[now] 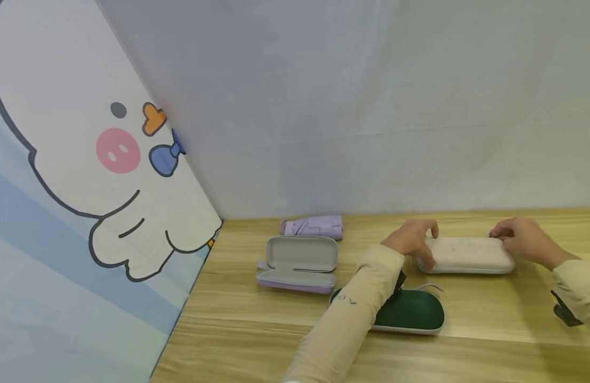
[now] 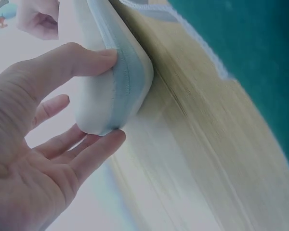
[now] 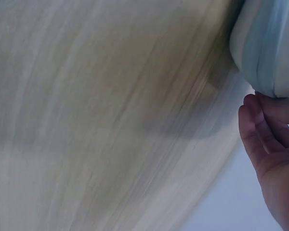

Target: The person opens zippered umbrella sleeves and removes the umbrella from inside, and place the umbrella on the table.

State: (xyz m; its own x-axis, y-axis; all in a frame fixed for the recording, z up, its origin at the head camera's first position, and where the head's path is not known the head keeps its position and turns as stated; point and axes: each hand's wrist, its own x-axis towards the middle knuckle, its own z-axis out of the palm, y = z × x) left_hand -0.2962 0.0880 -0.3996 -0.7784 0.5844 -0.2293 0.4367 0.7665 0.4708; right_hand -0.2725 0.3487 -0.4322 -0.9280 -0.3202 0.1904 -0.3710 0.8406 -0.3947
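A white zip case (image 1: 467,254) with a pale blue zip band (image 2: 127,82) lies lengthwise near the back of the table. My left hand (image 1: 412,239) grips its left end, thumb on the near side and fingers around the far side. At the far right corner, my right hand (image 1: 531,243) pinches the zipper pull between thumb and fingers; the fingertips mostly hide the pull. In the right wrist view, the bunched fingers (image 3: 253,120) sit right at the end of the zip band. The case looks closed along its front.
Under my left forearm lies a dark green case (image 1: 412,311) with a pale rim and a strap. An open lilac case (image 1: 301,252) with a grey lining stands to the left, and a folded lilac umbrella (image 1: 318,227) lies behind it. A pale curtain (image 1: 371,133) borders the table's back edge.
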